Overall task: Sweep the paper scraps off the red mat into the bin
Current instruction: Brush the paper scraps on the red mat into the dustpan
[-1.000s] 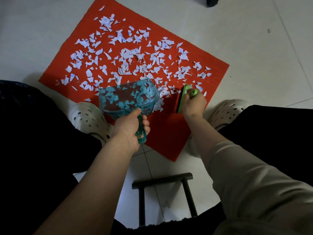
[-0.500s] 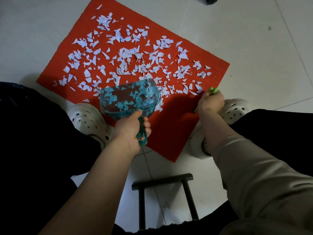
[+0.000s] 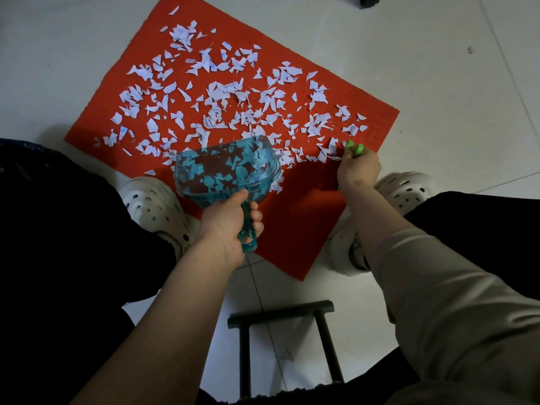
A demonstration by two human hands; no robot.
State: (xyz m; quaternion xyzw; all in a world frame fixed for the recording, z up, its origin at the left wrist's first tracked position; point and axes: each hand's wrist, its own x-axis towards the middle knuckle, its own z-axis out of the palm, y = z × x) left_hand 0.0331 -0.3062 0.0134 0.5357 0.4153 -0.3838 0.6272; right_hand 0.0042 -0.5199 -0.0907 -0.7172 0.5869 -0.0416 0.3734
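Note:
A red mat [image 3: 306, 217] lies on the pale tiled floor, strewn with several white paper scraps [image 3: 222, 95]. My left hand [image 3: 228, 226] grips the handle of a clear teal dustpan [image 3: 228, 168], tilted over the mat's near edge with scraps showing inside it. My right hand [image 3: 358, 171] grips a green hand brush [image 3: 353, 149], mostly hidden by my fingers, at the mat's near right side beside a line of scraps. No bin is in view.
My white clogs [image 3: 155, 206] [image 3: 406, 191] stand on either side of the mat's near corner, dark trouser legs beside them. A dark stool frame [image 3: 280, 317] stands on the floor between my legs. A dark object [image 3: 369, 0] sits at the top edge.
My right hand has carried the brush from beside the dustpan out to the right side of the mat. The dustpan has stayed where it was.

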